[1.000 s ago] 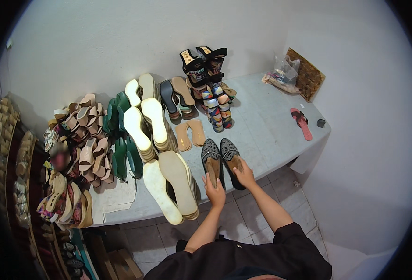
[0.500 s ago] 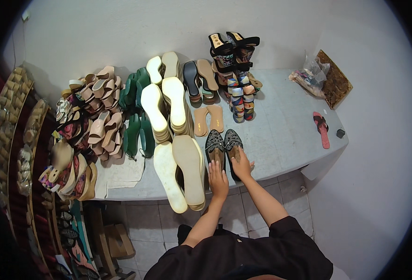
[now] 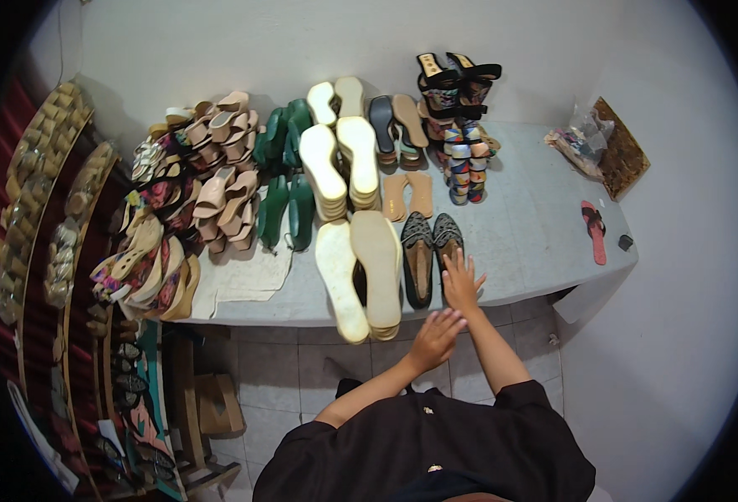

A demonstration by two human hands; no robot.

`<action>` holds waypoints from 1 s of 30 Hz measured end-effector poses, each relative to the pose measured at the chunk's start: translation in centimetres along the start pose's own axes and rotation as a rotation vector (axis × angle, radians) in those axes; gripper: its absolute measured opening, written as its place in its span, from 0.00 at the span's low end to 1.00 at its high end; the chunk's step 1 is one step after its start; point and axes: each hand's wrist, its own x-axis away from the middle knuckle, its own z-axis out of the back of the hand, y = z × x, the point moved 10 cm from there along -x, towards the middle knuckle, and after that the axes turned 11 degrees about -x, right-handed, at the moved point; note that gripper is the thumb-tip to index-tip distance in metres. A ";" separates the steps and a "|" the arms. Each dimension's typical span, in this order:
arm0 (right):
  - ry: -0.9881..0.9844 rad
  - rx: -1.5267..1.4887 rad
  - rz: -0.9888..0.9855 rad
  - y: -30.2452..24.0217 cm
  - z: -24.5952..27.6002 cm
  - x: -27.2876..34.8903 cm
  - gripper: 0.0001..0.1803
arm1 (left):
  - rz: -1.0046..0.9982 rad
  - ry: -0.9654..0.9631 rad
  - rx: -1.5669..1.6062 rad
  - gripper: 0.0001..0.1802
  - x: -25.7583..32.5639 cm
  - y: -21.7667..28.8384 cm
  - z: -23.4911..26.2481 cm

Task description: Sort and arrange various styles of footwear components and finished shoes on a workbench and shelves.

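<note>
A pair of black pointed flat shoes with grey patterned toes stands side by side at the table's front edge. Over the heel half of the right shoe (image 3: 447, 230) lies my right hand (image 3: 463, 284), fingers spread; whether it presses on the shoe is unclear. My left hand (image 3: 436, 339) is off the table, in front of its edge, with fingers stretched toward my right wrist and holding nothing. The left shoe (image 3: 418, 263) is untouched, its brown insole showing. Close on its left rise stacks of cream sole-shaped pieces (image 3: 376, 268), and behind the shoes lie two tan insoles (image 3: 407, 197).
Pink heeled sandals (image 3: 237, 205), green shoes (image 3: 274, 209) and patterned wedges (image 3: 156, 263) crowd the table's left. Colourful heels (image 3: 468, 176) and black platform sandals (image 3: 457, 84) stand behind. Rightward lie a red slipper (image 3: 594, 233) and a plastic bag (image 3: 582, 146). Shoe racks (image 3: 55, 217) line the left.
My left hand has left the left shoe and drawn back past the table edge toward my right wrist. My right hand stays at the right shoe, fingers wider apart. The whole view has shifted.
</note>
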 end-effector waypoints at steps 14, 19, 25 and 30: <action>0.497 -0.596 0.260 -16.3 10.5 4.6 0.18 | -0.307 0.527 -0.155 0.21 0.4 -2.3 25.1; 0.684 -0.711 0.470 -24.9 8.6 11.4 0.08 | -0.098 0.558 -0.326 0.27 6.1 -9.2 33.7; 0.697 -0.856 0.431 -32.8 0.3 15.4 0.08 | 0.049 0.448 -0.466 0.10 13.4 -14.7 44.4; 0.546 -0.841 0.470 -40.9 -6.6 16.4 0.15 | 0.241 0.470 -0.517 0.05 20.1 -19.0 53.3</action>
